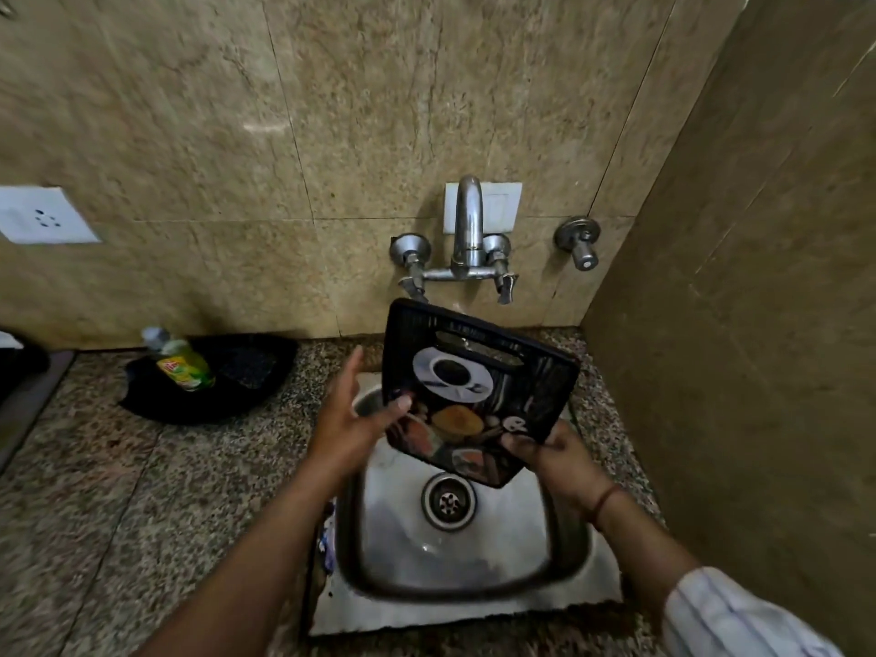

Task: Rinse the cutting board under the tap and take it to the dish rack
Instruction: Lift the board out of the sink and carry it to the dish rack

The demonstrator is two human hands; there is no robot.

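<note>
**Cutting board held over the sink: handling and condition**

We find the cutting board (467,395) held tilted above the sink (576,528), below and in front of the tap (468,220), with its far edge raised toward the wall and its near corner dipping over the drain (448,501). We cannot make out a stream of water from the spout; the frame is slightly blurred there.

Hands. The right hand (552,455) is closed on the board's lower right corner, thumb on the printed face, fingers underneath. The left hand (353,419) is spread wide, palm toward the board, its thumb touching the left edge; it steadies and does not grip.

Handling, in our judgement. The board appears thin, rigid and light, since one hand at a corner carries it. It looks like plastic with a glossy printed face, so we expect it to be slippery when wet. A corner pinch is the weakest hold available. We would advise taking it by the two long edges, or through the slot handle (476,346) near the far edge, before carrying it away. It is unlikely to break if dropped, but could clatter into the steel basin.

Appearance. Rectangular, rounded corners, black with a ribbed or gridded border. The centre bears a picture: a dark cup on a white saucer with a spoon, and orange and brown food items below.

The dish rack is not identifiable with certainty in this view.
</note>
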